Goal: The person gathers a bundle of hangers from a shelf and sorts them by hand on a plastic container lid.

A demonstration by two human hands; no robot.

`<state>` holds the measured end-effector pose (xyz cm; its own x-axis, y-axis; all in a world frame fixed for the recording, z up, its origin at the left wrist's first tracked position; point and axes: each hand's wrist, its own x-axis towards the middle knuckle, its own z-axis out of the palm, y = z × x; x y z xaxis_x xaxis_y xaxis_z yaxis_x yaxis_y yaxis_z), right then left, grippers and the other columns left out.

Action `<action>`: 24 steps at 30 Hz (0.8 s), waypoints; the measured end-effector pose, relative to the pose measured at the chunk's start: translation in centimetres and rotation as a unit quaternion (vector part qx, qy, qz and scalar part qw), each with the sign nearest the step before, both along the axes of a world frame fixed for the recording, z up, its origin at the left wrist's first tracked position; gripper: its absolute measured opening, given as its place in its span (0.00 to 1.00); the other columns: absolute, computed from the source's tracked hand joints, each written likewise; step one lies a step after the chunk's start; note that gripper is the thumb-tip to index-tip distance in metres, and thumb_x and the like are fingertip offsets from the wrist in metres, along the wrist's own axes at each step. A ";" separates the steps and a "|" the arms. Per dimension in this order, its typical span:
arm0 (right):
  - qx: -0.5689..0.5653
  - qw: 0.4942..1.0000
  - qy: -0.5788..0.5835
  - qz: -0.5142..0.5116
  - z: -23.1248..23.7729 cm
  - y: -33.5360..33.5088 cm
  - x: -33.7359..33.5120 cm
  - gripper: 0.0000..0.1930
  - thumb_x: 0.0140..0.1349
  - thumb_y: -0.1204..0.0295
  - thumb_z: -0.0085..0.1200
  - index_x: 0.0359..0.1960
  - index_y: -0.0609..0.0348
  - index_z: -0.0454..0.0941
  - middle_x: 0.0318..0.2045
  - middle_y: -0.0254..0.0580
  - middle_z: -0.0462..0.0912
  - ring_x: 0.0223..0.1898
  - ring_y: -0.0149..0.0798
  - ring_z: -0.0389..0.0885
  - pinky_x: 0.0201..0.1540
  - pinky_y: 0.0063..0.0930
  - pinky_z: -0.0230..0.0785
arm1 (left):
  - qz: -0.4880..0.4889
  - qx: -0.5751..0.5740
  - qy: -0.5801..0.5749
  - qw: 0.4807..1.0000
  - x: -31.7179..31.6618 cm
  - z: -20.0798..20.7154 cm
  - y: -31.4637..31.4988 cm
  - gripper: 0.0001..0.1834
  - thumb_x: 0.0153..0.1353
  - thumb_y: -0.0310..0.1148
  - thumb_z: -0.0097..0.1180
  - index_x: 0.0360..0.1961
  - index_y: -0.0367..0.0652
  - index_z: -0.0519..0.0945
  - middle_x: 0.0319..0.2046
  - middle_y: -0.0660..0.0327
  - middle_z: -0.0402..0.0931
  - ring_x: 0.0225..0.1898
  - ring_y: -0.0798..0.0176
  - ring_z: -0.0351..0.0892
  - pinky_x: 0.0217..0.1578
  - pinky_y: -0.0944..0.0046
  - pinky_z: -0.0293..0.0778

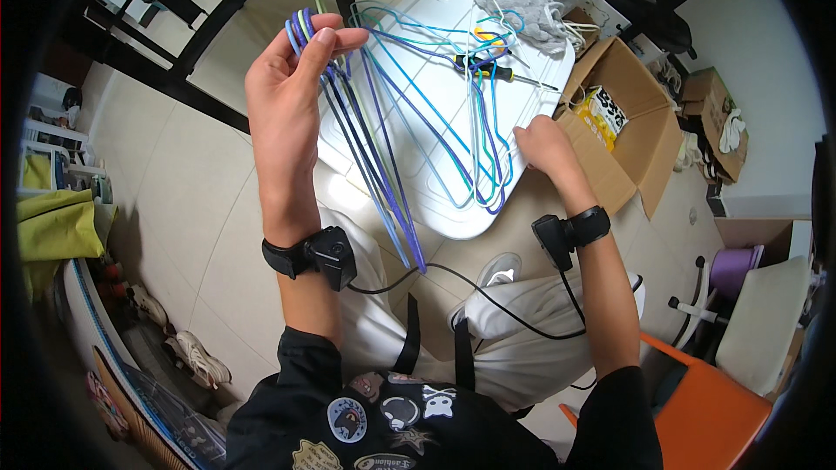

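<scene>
My left hand [287, 96] is raised at the left side of the white tabletop [444, 218], closed round the hooks of several clothes hangers [368, 161]. These are blue, purple and pale green, and they hang down past the tabletop's left edge. More hangers [453, 150] in blue, purple, teal and white lie overlapping on the tabletop. At the right edge my right hand [547, 146] is curled closed beside them. Its fingertips are turned away, so anything in them is hidden. A black-and-yellow screwdriver [496, 70] lies among the hangers, with another yellow-handled tool [488, 36] just beyond.
Grey fluffy cloth [522, 0] is heaped at the tabletop's far right corner. An open cardboard box [649, 144] with a yellow package [601, 113] stands to the right. Near me are an orange chair [710, 409] and a black cable [488, 300] between my wrists.
</scene>
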<state>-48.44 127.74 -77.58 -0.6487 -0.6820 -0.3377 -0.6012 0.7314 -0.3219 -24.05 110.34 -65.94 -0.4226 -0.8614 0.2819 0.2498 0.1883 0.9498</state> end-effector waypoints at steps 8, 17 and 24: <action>-0.134 0.984 -0.086 -0.079 1.6 -0.8 0.5 0.16 0.63 0.66 0.47 0.31 0.73 0.72 0.20 0.55 0.80 0.24 0.51 0.83 0.33 0.43 0.75 | -0.025 0.008 0.010 1.000 0.1 0.0 0.0 0.11 0.68 0.31 0.51 0.42 0.31 0.78 0.35 0.51 0.84 0.40 0.64 0.83 0.47 0.68 0.75; -0.352 0.925 -0.018 0.145 8.2 -0.9 7.0 0.08 0.67 0.70 0.48 0.34 0.60 0.65 0.19 0.57 0.74 0.24 0.61 0.76 0.25 0.47 0.65 | -0.040 0.040 0.021 0.998 -0.2 -0.6 -0.4 0.16 0.69 0.33 0.51 0.48 0.29 0.75 0.41 0.47 0.82 0.45 0.60 0.81 0.53 0.64 0.72; -0.347 0.897 -0.022 0.273 7.1 -1.6 10.5 0.07 0.65 0.73 0.51 0.34 0.60 0.66 0.19 0.55 0.76 0.22 0.59 0.78 0.24 0.47 0.69 | -0.058 0.039 0.026 0.997 -1.8 -0.6 0.8 0.15 0.68 0.32 0.52 0.46 0.29 0.77 0.40 0.48 0.83 0.45 0.60 0.82 0.52 0.64 0.72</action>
<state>-37.92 126.16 -70.50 -0.1512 -0.9498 0.2740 -0.7840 -0.0536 -0.6185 -25.88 111.09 -66.58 -0.5072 -0.8275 0.2408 0.3156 0.0816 0.9454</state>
